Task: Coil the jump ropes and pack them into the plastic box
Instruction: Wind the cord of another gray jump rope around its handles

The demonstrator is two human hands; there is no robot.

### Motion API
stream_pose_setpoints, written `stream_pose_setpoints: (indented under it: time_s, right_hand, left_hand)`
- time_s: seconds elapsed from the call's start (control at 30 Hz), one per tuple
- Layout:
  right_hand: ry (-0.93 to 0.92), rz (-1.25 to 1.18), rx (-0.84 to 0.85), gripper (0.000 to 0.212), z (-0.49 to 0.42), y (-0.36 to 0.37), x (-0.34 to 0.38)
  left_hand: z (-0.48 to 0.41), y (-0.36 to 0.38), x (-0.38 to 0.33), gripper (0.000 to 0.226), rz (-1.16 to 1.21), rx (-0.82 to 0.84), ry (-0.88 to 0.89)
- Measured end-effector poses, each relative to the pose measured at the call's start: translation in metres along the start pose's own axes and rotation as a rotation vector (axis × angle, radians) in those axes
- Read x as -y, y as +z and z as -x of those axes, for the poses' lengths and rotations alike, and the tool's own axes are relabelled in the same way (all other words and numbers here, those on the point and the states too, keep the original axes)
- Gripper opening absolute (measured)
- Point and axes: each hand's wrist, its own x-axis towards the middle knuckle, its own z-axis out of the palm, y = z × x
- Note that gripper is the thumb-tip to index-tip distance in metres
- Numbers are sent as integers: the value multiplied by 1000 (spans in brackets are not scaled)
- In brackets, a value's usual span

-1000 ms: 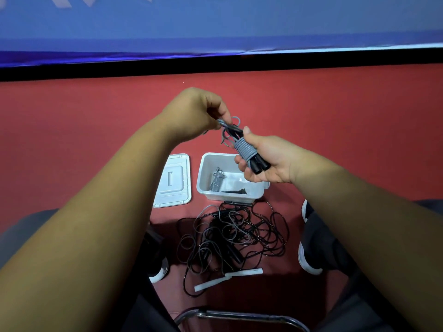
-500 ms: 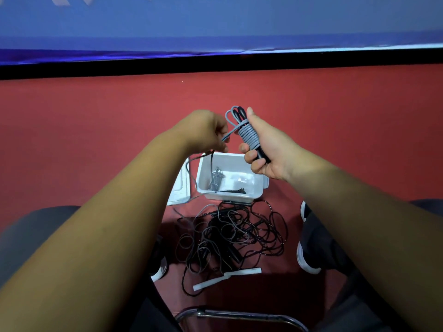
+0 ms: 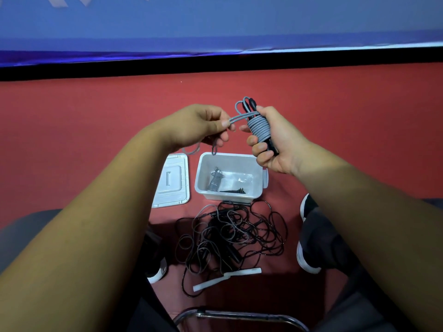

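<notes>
Right now the grey jump rope (image 3: 259, 128) is up in the air, above the far rim of the plastic box (image 3: 230, 155) and not in it. It is wound in tight turns round black handles (image 3: 272, 147), and the right hand (image 3: 281, 144) grips that bundle upright, fingers curled round its lower part. From the top of the coil a doubled grey strand (image 3: 239, 116) runs left to the left hand (image 3: 199, 125), which pinches it between thumb and forefinger; a short loop hangs below that hand.

The box sits open on the red floor (image 3: 96, 140) with another coiled grey rope (image 3: 215, 182) and something small and black lying inside. Its white lid (image 3: 171, 183) lies flat just to its left. Nearer the person, a loose tangle of black ropes (image 3: 230, 236) spreads over the floor, with two white handles (image 3: 227, 277) at its near edge. A black-and-white shoe (image 3: 305, 258) stands on either side of the tangle, and a metal chair frame (image 3: 239, 316) curves along the bottom.
</notes>
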Motion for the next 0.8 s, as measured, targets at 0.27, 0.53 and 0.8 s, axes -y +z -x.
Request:
stream_pose_setpoints:
  time_s: [0.27,0.53,0.8]
  right_hand:
    - [80,98,238,50,14,4,1]
    - [270,173,590,66,26,6,-7]
    - [475,399,784,81,30,11,-21]
  left_hand:
    - [-3,-5,11,19,-432,-113,-64]
    - [2,3,2,27,-588,-31,33]
    - [5,3,-10,20,-289,116,115]
